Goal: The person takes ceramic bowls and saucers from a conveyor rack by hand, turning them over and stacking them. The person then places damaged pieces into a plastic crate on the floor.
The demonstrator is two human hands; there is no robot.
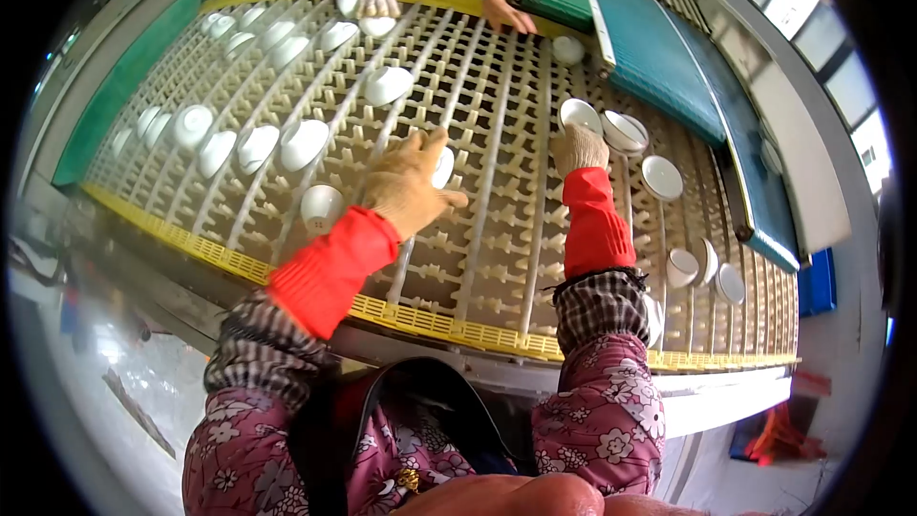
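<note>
Right hand (580,147), in a tan knit glove: fingers closed at the near rim of a white bowl (579,114), right of centre in the frame. Left hand (411,183), tan glove, centre of the frame: thumb standing apart from the fingers, a second bowl (443,168) partly hidden beside them; whether it is gripped, I cannot tell. Both wrists: red cuffs (597,220), checked bands above, then flowered sleeves (604,401). Support: one broad pegged rack (435,273), white, bordered by yellow edging (478,333) along its lower and upper sides. White bowls on the rack: one pair, nested (625,133), just right of the right hand; one bowl (662,178) below that pair; a group of three (705,262) at lower right; a single bowl (389,86) above the left hand; a single bowl (322,207) to its lower left; a row (305,144) at left; further bowls at upper left. Top of frame: a co-worker's gloved hand (379,4) touching a bowl (376,27), and a bare hand (508,15) near the rack's upper edge. Upper right: green belt (659,53). Right edge: blue box (817,283).
</note>
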